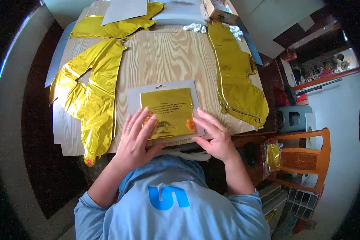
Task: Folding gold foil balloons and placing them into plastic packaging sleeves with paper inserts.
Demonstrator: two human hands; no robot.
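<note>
A folded gold foil sheet with small dark print [168, 102] lies flat on a pale backing card [133, 94] at the table's near edge. The card has a hang hole at its far end. My left hand [134, 140] is open, its fingers spread over the sheet's near left part. My right hand [218, 138] is open too, fingers apart, with its fingertips at the right edge of the sheet and card. An orange patch [190, 124] shows by the right fingertips; whether it is a reflection I cannot tell.
Flat, uninflated gold foil balloons lie at the left [96, 88], the right [240, 76] and the far left [104, 28]. White crumpled pieces [195, 28] and an open box [220, 14] are at the far side. A wooden chair [300, 160] stands at the right.
</note>
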